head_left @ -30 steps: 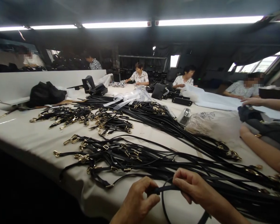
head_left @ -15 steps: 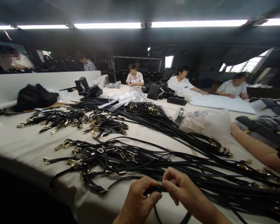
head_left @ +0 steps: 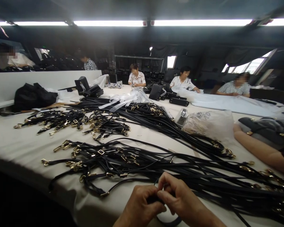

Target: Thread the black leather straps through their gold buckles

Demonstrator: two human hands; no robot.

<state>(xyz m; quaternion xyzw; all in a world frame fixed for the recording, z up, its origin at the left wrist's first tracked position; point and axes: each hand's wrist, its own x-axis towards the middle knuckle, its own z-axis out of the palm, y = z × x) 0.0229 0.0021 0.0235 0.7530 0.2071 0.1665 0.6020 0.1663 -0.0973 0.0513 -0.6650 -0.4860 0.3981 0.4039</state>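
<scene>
Near the front edge of the surface [head_left: 19,142], I log one black strap [head_left: 170,223]: left hand [head_left: 140,205] grasps it, right hand [head_left: 180,196] pinches it alongside, neither nearer. Held length seems crosswise, mostly finger-hidden; a loop shows below.

A broad, cream cloth-covered table [head_left: 11,143] carries long, flat, gold-buckled black straps [head_left: 191,174] on the near side, shorter gold-clasped black straps [head_left: 60,119] left, a bulging translucent plastic bag [head_left: 210,125] right and an oblong black case [head_left: 179,101] farther back.
</scene>
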